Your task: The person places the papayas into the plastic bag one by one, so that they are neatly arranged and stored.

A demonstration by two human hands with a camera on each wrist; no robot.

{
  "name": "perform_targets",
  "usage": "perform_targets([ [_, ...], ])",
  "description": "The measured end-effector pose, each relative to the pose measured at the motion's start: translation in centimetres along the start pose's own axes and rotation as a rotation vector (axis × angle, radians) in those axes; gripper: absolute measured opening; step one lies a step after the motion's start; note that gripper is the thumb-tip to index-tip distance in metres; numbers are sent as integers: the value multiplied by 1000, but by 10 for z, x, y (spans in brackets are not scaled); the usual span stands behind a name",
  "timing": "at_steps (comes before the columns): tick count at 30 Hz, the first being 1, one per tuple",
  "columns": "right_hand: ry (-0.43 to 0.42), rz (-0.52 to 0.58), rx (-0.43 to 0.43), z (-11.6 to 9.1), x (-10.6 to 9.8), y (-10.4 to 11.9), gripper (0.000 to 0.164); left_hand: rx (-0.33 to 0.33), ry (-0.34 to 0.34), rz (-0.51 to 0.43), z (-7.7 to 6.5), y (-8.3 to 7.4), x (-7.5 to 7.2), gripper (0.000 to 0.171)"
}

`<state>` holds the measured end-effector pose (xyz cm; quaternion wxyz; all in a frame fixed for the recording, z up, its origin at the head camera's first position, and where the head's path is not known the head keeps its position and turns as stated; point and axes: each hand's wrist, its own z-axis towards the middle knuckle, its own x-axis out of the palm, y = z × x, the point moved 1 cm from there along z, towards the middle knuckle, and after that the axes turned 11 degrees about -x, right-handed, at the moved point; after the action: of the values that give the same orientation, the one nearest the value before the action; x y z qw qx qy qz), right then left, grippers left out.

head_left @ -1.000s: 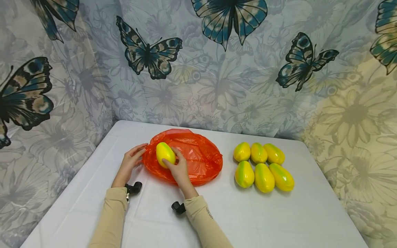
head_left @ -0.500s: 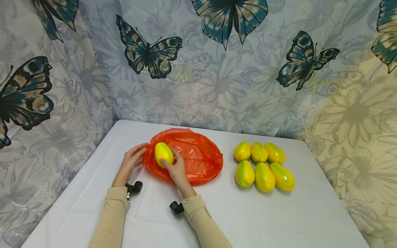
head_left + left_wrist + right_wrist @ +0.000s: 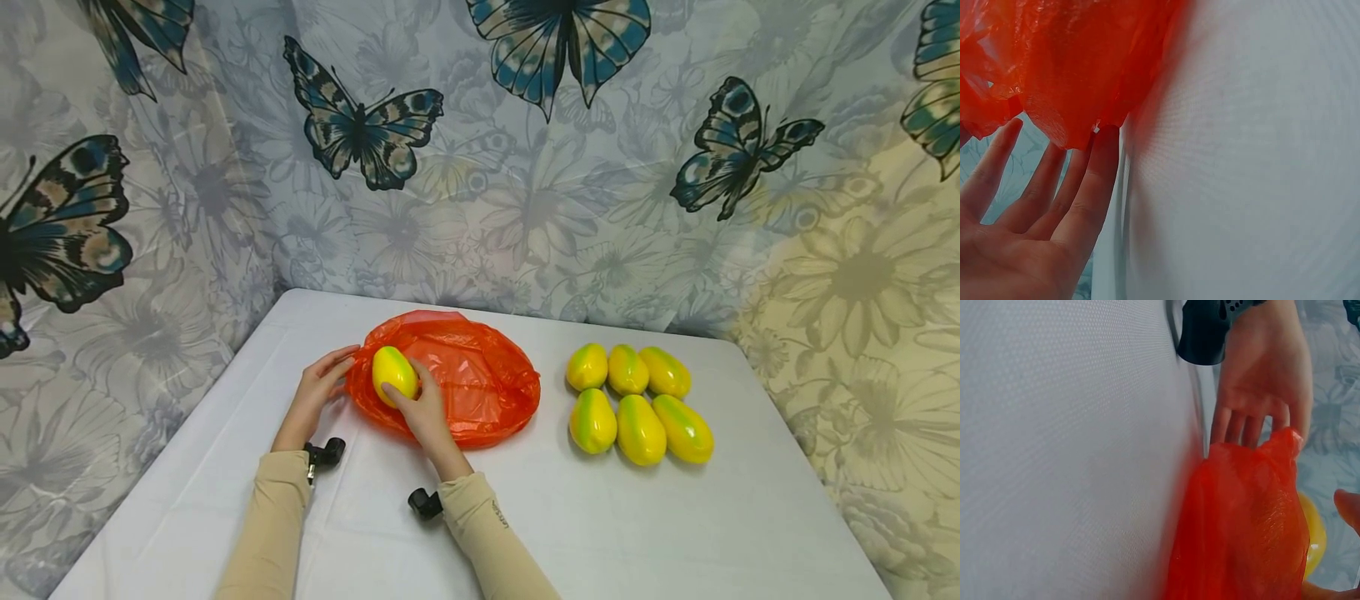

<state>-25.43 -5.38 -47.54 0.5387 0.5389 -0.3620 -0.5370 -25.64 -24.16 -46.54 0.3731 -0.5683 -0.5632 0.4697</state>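
Observation:
A shiny yellow-green mango sits over the left part of a red plastic bag, its lower side hidden by the bag. My right hand grips it from the right, thumb in front and fingers behind. In the right wrist view, the mango shows past the bag's edge, near a fingertip. My left hand is at the bag's left rim. Its fairly straight fingers touch the crumpled red plastic in the left wrist view.
Several more yellow-green mangoes lie in two rows to the right of the bag. Everything rests on a table with a white cloth. A butterfly-patterned curtain stands behind the table.
My right hand has shifted slightly left with the mango in its grip, toward the bag's left rim. My left hand has stayed nearly still.

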Motion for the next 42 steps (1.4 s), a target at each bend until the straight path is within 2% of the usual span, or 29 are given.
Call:
perform_targets([
  [16,25,47,2,-1,4,-4,79,11,11,2,0,1,0,48],
  [20,39,74,5,-2,5,-4,76,11,9,4,1,1,0,48],
  [27,45,113,-2,-1,5,-6,59,-4,7,3,1,1,0,48],
  [42,71,90,-5,-3,0,-4,60,-13,2,-6,2,2,0,49],
])
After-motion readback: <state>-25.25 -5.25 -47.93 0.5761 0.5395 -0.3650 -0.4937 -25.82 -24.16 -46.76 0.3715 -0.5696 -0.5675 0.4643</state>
